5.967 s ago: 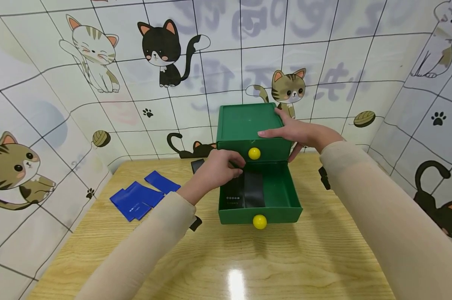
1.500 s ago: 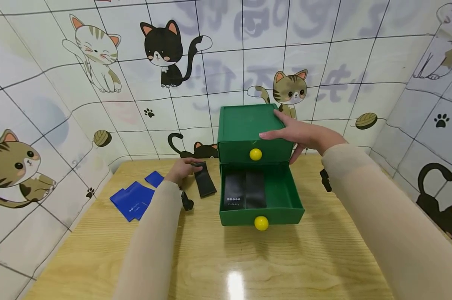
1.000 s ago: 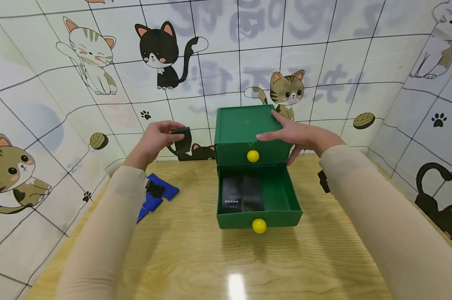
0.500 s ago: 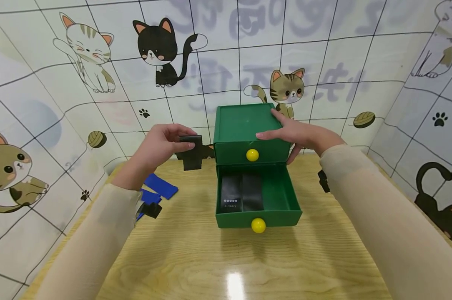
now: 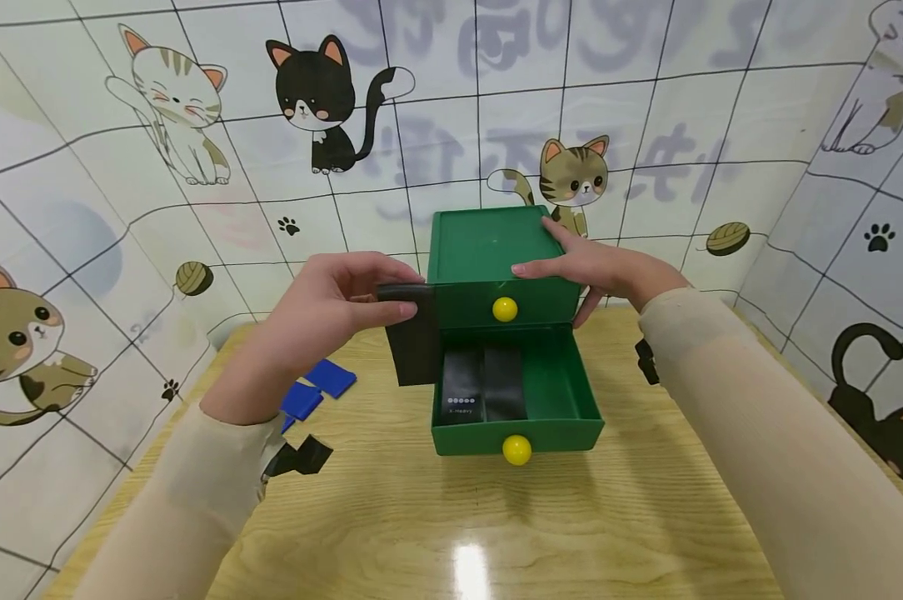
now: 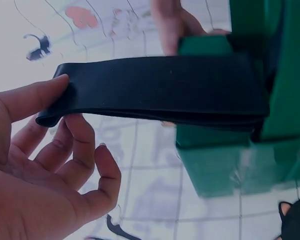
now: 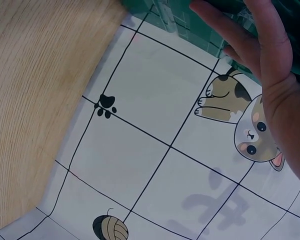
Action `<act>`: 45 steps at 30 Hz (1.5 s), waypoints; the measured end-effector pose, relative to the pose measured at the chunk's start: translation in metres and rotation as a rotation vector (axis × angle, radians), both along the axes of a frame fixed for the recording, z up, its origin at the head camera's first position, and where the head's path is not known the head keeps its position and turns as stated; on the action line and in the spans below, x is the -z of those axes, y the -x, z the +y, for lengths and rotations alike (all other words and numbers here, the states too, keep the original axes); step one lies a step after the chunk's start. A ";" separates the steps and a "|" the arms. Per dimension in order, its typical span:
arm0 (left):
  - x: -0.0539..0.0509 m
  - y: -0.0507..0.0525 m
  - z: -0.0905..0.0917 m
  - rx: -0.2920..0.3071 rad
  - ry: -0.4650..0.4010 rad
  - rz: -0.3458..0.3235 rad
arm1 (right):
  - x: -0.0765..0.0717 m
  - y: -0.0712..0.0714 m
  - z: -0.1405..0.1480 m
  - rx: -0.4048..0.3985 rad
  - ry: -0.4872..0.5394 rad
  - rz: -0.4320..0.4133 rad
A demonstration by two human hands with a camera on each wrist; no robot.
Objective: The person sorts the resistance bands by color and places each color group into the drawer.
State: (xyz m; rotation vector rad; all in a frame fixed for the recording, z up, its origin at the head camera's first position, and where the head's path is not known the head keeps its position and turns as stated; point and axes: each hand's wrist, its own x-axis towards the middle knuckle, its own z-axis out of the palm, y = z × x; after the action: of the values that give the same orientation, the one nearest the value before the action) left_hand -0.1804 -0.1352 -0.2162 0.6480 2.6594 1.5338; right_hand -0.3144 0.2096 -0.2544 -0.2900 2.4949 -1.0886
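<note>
My left hand (image 5: 312, 321) pinches a folded black band (image 5: 414, 346) by its top end, and the band hangs beside the left side of the green drawer box (image 5: 489, 246). The left wrist view shows the band (image 6: 155, 87) as a flattened loop between thumb and fingers of my left hand (image 6: 55, 165). The lower drawer (image 5: 556, 437) is pulled out, with two black strips (image 5: 504, 383) lying side by side in its left part. My right hand (image 5: 597, 267) rests on the right side of the box top; in the right wrist view this hand (image 7: 270, 65) lies against green plastic.
Blue bands (image 5: 331, 377) lie on the wooden table (image 5: 391, 517) at the left, partly behind my left hand. Yellow knobs (image 5: 516, 450) stick out from the drawer fronts. A wall sheet (image 5: 451, 108) with printed cats and grid lines rises behind and beside the table.
The left hand took the black band from the table left of the box, lifted it, and has now moved right to the drawer's left side. The right hand has stayed on the box.
</note>
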 end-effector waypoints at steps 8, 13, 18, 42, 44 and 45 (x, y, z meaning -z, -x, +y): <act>-0.010 -0.018 0.031 0.079 -0.058 -0.020 | 0.001 0.000 0.002 0.008 0.002 -0.004; -0.009 -0.029 0.055 0.187 -0.080 -0.032 | 0.001 0.001 0.003 0.000 0.001 -0.004; -0.004 -0.038 0.082 0.271 -0.060 -0.025 | 0.002 0.001 0.003 -0.005 0.009 -0.003; 0.038 -0.050 0.136 0.335 -0.106 -0.036 | 0.001 0.001 0.002 -0.033 0.002 0.024; 0.040 -0.049 0.137 0.344 -0.106 -0.031 | 0.001 0.002 0.002 -0.032 0.002 0.024; 0.042 -0.048 0.138 0.346 -0.104 -0.029 | 0.001 0.002 0.002 -0.032 0.004 0.023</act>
State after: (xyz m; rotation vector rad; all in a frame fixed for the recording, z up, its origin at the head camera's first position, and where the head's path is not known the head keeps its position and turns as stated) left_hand -0.1321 0.0030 -0.2582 1.0183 2.3011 1.5695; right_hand -0.3162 0.2120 -0.2559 -0.3444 2.4996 -1.0838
